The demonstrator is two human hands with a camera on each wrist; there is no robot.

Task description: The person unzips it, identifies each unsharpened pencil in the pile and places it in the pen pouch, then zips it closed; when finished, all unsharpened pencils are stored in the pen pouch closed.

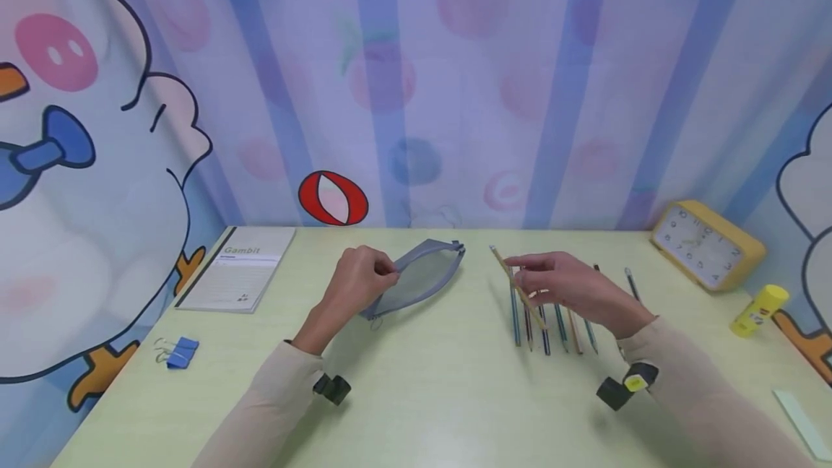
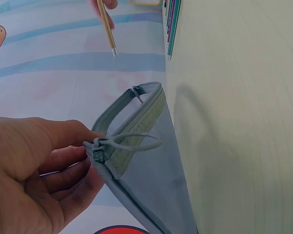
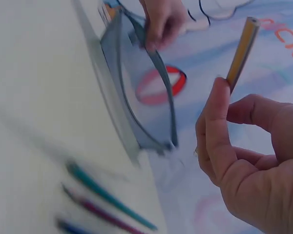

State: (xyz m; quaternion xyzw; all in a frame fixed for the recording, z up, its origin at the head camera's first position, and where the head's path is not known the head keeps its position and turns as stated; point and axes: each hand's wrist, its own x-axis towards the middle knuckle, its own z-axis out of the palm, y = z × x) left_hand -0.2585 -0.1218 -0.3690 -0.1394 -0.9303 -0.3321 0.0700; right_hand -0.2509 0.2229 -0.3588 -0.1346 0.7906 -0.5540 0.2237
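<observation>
My left hand (image 1: 359,279) pinches the edge of a grey-blue zippered mesh pouch (image 1: 416,297), whose mouth gapes wide. In the left wrist view, a cord loop (image 2: 141,142) hangs from the zipper end close to the fingers. Held up between the thumb and fingers of my right hand (image 1: 564,284) is a yellow pencil (image 1: 535,314), slanting over the table to the right of the pouch. Beneath that hand several coloured pencils (image 1: 516,320) lie roughly side by side, partly covered by it. A teal pencil (image 3: 110,195) is among them in the right wrist view.
A notebook (image 1: 237,273) and a blue binder clip (image 1: 182,353) lie at the left. On the right stand a yellow clock (image 1: 708,244) and a yellow glue stick (image 1: 759,310), with a pale green strip (image 1: 802,425) nearer me. A printed curtain (image 1: 468,92) hangs behind the table.
</observation>
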